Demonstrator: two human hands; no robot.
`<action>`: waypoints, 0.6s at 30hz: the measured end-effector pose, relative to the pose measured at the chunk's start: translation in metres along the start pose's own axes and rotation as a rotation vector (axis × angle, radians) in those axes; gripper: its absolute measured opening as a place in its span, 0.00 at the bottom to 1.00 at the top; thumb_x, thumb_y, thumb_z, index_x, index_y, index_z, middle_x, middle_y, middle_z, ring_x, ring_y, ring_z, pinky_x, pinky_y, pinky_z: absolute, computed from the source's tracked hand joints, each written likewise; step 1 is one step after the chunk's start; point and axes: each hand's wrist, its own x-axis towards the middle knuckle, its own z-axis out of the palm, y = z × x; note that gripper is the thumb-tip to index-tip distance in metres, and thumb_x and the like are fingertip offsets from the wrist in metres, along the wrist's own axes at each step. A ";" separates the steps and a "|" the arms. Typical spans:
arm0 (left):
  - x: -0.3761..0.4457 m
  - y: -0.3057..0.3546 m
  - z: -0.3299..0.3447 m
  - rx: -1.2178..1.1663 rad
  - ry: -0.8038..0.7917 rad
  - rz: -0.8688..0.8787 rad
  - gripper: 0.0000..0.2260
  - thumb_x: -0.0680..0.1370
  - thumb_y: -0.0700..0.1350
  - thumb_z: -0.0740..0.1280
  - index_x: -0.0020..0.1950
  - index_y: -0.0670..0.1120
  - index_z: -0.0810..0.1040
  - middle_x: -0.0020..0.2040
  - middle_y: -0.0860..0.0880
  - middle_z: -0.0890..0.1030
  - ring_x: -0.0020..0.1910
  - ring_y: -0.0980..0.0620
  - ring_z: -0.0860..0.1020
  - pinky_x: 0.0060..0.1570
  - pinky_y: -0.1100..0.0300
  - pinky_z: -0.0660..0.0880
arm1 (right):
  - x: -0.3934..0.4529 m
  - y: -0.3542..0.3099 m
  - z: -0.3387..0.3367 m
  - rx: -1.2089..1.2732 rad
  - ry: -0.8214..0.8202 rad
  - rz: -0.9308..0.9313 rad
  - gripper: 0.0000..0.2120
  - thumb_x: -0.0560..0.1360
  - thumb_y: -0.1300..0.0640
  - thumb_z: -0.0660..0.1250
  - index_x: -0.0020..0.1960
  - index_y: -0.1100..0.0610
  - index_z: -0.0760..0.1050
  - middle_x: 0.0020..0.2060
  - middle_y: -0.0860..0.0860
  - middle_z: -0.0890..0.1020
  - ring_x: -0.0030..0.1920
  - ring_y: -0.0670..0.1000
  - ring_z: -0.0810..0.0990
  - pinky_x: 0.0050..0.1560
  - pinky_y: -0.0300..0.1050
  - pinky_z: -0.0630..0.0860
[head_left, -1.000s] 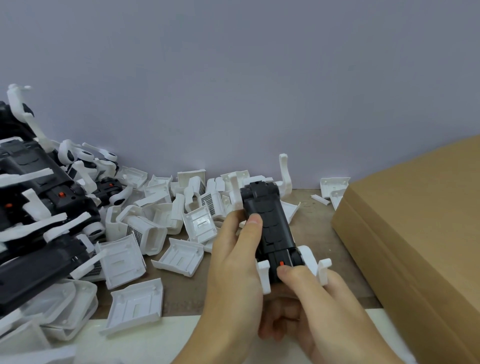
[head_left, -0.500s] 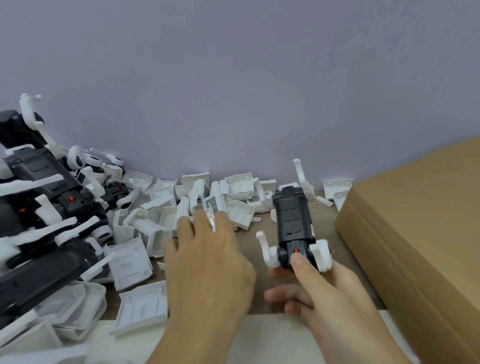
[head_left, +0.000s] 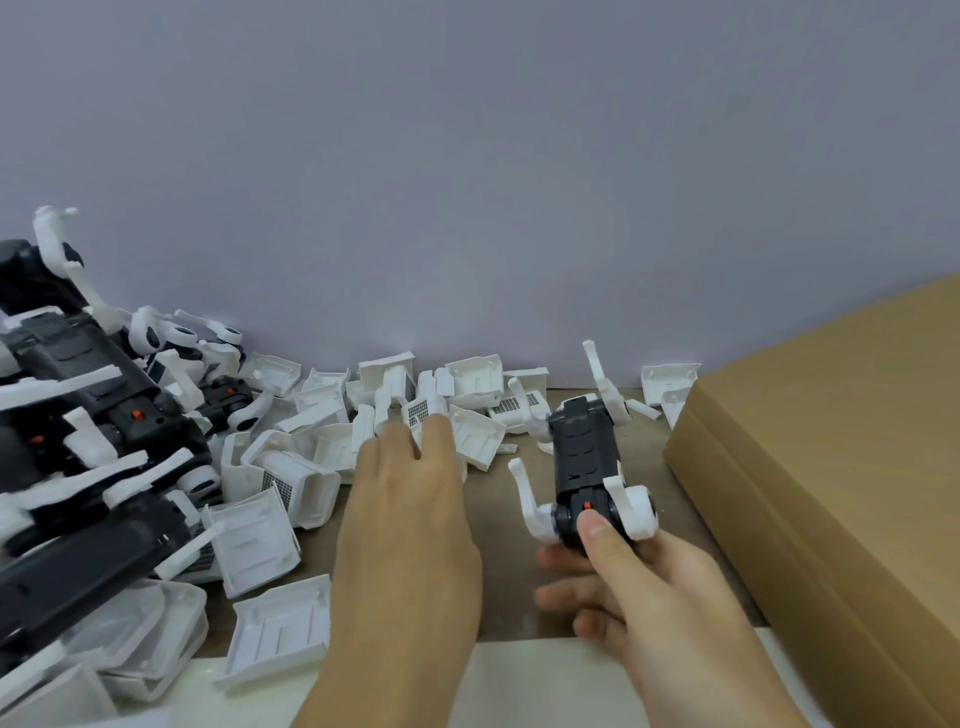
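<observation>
Black body (head_left: 584, 457) with its white arms (head_left: 527, 499) is in the right hand (head_left: 670, 613), just above the brown table (head_left: 498, 587), between the left hand and the cardboard box (head_left: 831, 467); the thumb presses on its near end beside the orange button (head_left: 587, 505), and the other fingers are curled under it. I judge this grip a good one; hold the body level, long face upward, so that a cover can meet it straight. Left hand (head_left: 410, 519) lies palm down with fingers stretched forward and holds nothing; its tips reach the white covers (head_left: 475, 434), but they are blurred and I cannot tell if they touch. It is better to choose one cover lying free at the edge of the heap, pinch it by its two side walls and lift it straight up; a pull from below may drag its neighbours. Farther left, the assembled units (head_left: 78, 441) are piled near the wall (head_left: 467, 182); the left arm should pass well apart from them.
</observation>
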 end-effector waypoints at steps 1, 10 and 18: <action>0.001 0.002 -0.001 -0.071 0.038 0.023 0.24 0.71 0.29 0.69 0.62 0.48 0.69 0.50 0.51 0.68 0.51 0.51 0.68 0.44 0.65 0.61 | 0.001 0.000 -0.001 -0.025 0.016 -0.010 0.08 0.79 0.56 0.67 0.45 0.56 0.82 0.35 0.54 0.87 0.34 0.55 0.86 0.35 0.46 0.72; 0.004 0.003 0.007 -1.220 0.163 -0.467 0.13 0.81 0.51 0.66 0.41 0.47 0.82 0.36 0.44 0.81 0.34 0.52 0.76 0.38 0.58 0.71 | -0.007 -0.011 -0.006 -0.150 0.136 -0.217 0.15 0.72 0.55 0.74 0.42 0.32 0.82 0.35 0.43 0.86 0.38 0.42 0.85 0.48 0.51 0.82; -0.001 0.013 -0.004 -1.792 -0.379 -0.434 0.10 0.68 0.47 0.77 0.42 0.41 0.86 0.42 0.40 0.84 0.41 0.46 0.82 0.43 0.57 0.81 | -0.004 -0.008 -0.009 -0.175 0.106 -0.253 0.22 0.61 0.59 0.81 0.47 0.39 0.79 0.37 0.43 0.86 0.38 0.43 0.85 0.44 0.44 0.78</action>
